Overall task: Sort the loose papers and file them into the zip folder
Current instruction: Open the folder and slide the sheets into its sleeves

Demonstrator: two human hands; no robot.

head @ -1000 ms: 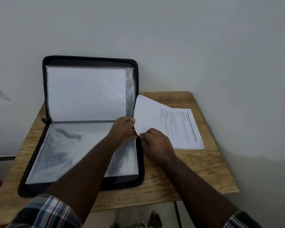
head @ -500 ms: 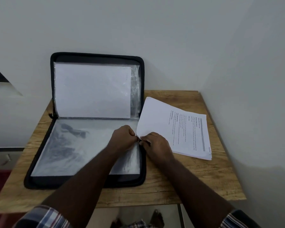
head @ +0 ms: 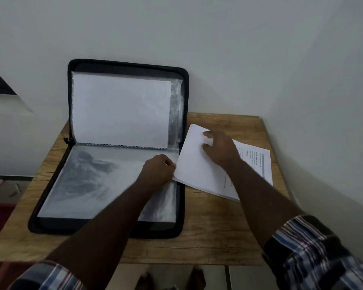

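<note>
Papers (head: pixel 199 164) are lying in a stack toward the bench's (head: pixel 210 233) right edge, just beside the zip folder (head: pixel 126 229), which is standing open against the back wall. Left hand (head: pixel 158 171) is pinching the top sheet's near-left corner, likely peeling it off. Right hand (head: pixel 220 148) is spreading relaxed fingers over the sheet, probably steadying it. Open room: empty lower sleeve (head: pixel 88 181) right alongside; bench's right edge is sitting close to the stack.
</note>
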